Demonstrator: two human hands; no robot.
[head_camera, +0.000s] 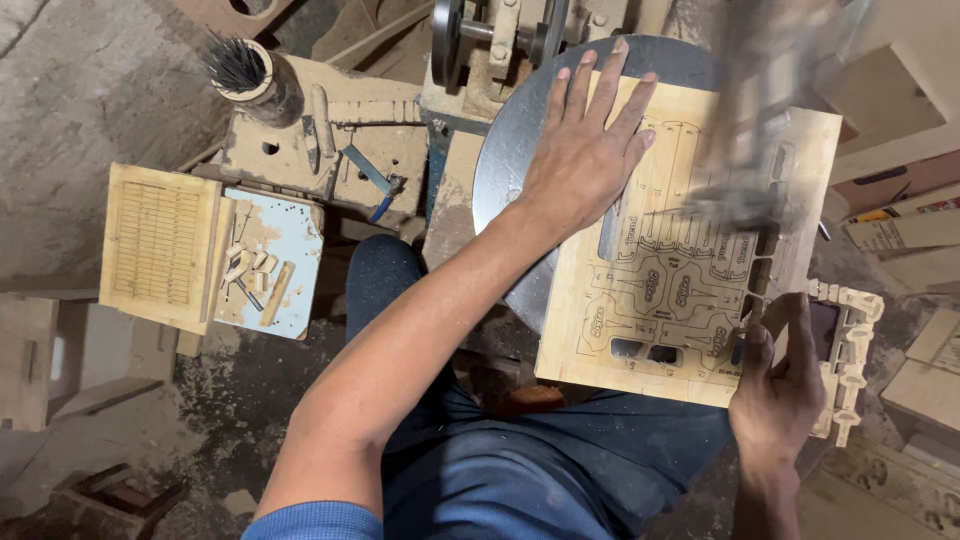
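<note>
Scroll-saw station: marked plywood panel under both hands.

The plywood panel (690, 290), printed with cutting outlines and partly cut through, lies on the round metal saw table (505, 160). Left hand (585, 150) is fully open, palm and spread fingers flat on the panel's far left area. Right hand (780, 385) is curled, gripping the panel's near right edge beside a cut-out notched strip (850, 350). Saw arm (760, 130) above is blurred.

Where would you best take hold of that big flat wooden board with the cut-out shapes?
Probably by its bare near-right edge, from the right, where the right hand already pinches it. The wooden board lies flat on the round metal table, so the left hand presses its top. The blurred machine part sits over the middle.
</note>
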